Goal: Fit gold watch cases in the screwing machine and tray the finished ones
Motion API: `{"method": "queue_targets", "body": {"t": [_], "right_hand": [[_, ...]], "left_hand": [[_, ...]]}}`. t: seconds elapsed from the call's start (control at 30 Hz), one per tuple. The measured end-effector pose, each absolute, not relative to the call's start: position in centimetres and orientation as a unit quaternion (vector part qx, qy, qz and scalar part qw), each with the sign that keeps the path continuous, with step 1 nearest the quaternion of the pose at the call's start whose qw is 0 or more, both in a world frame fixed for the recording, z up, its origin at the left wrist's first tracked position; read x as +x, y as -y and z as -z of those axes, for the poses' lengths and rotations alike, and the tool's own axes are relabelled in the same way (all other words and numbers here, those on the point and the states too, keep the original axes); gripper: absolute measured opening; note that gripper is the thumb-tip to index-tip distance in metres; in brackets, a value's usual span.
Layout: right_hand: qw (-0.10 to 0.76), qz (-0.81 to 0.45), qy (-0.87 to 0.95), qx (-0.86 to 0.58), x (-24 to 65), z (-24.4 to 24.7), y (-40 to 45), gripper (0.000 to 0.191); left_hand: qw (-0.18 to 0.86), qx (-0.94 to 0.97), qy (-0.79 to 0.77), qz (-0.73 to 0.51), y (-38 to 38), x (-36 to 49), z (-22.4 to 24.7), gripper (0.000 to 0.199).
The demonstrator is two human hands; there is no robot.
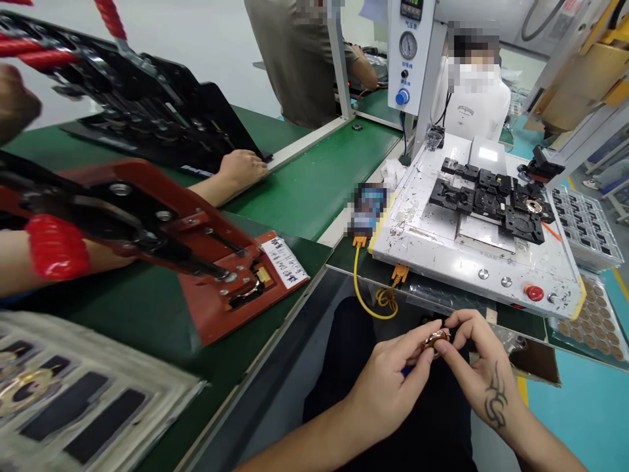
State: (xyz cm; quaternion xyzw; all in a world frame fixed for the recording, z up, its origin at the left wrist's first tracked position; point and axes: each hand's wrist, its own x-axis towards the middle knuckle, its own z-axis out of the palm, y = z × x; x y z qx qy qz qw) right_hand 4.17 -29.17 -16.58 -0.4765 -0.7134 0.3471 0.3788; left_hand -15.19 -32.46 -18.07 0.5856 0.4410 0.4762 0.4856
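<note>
Between both hands, above my lap, is a small round copper-coloured metal ring part (435,339). My left hand (393,377) pinches it from the left with thumb and fingers. My right hand (476,354) grips its right side, thumb on the near edge. Fingertips hide part of the ring. Just beyond the hands stands a white machine base (442,255) carrying several black fixtures (491,196). A similar shiny ring (534,206) sits in one fixture at the right.
A red button (534,293) is on the machine's front. A yellow cable (357,282) hangs at its left. Trays of parts (587,226) and brown discs (592,314) lie right. A red clamp press (211,308) and a co-worker's hand (242,168) are at left.
</note>
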Motion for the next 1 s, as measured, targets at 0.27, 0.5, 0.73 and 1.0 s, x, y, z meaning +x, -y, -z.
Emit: {"method": "queue_targets", "body": {"t": [0.27, 0.5, 0.73, 1.0], "right_hand": [[0.364, -0.322, 0.786, -0.382, 3.7, 16.7, 28.1, 0.010], [0.396, -0.570, 0.565, -0.446, 1.4, 17.1, 28.0, 0.030], [0.402, -0.593, 0.547, -0.431, 0.6, 16.7, 28.3, 0.036], [0.382, -0.590, 0.576, -0.418, 0.8, 17.6, 28.2, 0.031]], "left_hand": [[0.496, 0.605, -0.439, -0.442, 31.5, -17.1, 17.1, 0.056], [0.559, 0.439, -0.470, -0.523, 31.5, -16.6, 16.6, 0.020], [0.513, 0.479, -0.491, -0.516, 32.1, -16.8, 16.2, 0.019], [0.481, 0.507, -0.514, -0.498, 32.0, -17.3, 16.0, 0.016]]}}
